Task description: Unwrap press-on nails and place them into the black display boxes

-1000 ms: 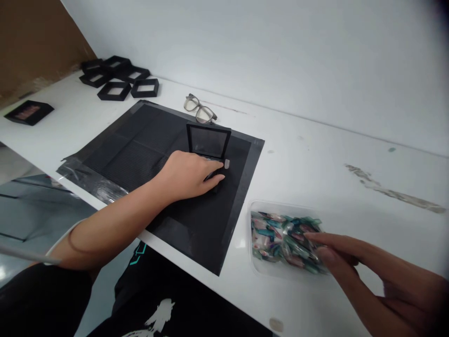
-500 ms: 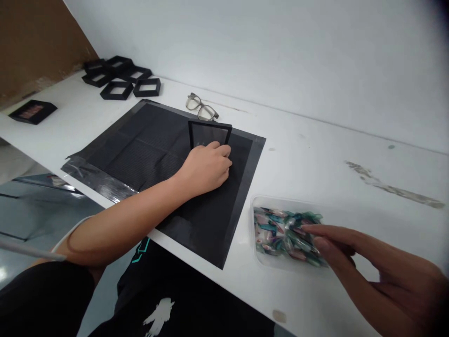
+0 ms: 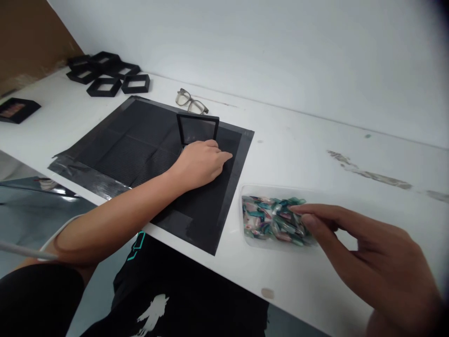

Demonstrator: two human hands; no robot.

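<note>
My left hand [image 3: 200, 164] rests on a black mat [image 3: 119, 135], closed around the lower part of a black frame [image 3: 215, 121] with a clear pane, its index finger pointing right. The frame stands upright, leaning slightly; its bottom is hidden behind the hand. Over a clear plastic box [image 3: 245, 239], my right hand [image 3: 372, 257] has thumb and forefinger close together in a pinch. Whatever may be between those fingertips is too small to make out. Glossy slender pieces [image 3: 270, 217] in green, teal, pink and purple fill the box.
Several black open frames [image 3: 104, 87] lie at the back left. Another black frame with something reddish inside [image 3: 17, 110] sits near the left edge. Eyeglasses [image 3: 191, 102] lie behind the mat. A white wall [image 3: 245, 47] bounds the white table [image 3: 287, 150].
My left index finger has stretched out to the right from a curled position. My right hand stays over the box, its pinch a little tighter. The whole view has shifted slightly.
</note>
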